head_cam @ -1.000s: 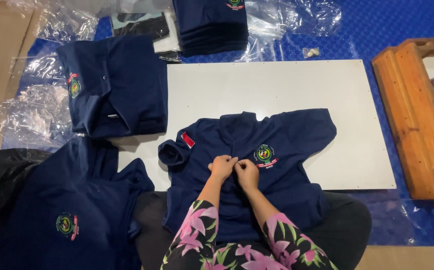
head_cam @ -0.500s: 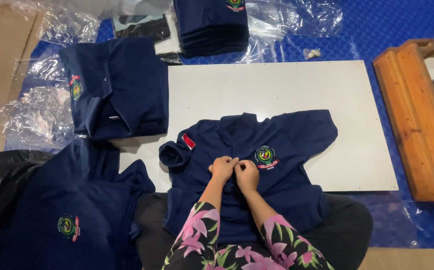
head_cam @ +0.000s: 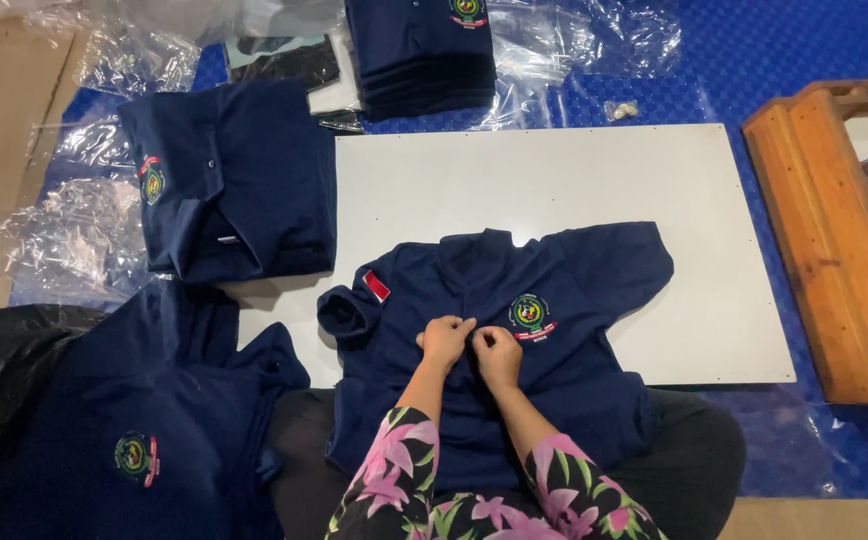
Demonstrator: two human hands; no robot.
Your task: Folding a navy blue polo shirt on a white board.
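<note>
Nearest, 2 floral sleeves (head_cam: 394,480) lead up to the hands. The left hand (head_cam: 445,339) and right hand (head_cam: 499,352) are both curled shut, pinching the front placket of the navy polo shirt (head_cam: 574,370), which lies face up, half on the person's lap and half on the white board (head_cam: 554,180). It looks like buttoning: it is best done with the placket edges flat and aligned, cloth taut between the 2 hands, and the chest badge (head_cam: 528,314) unwrinkled. To the left lie an unfolded shirt pile (head_cam: 144,440) and a folded shirt (head_cam: 234,180). Farther off sit a folded stack (head_cam: 419,55) and clear plastic bags (head_cam: 594,40); a wooden frame (head_cam: 834,240) stands right.
</note>
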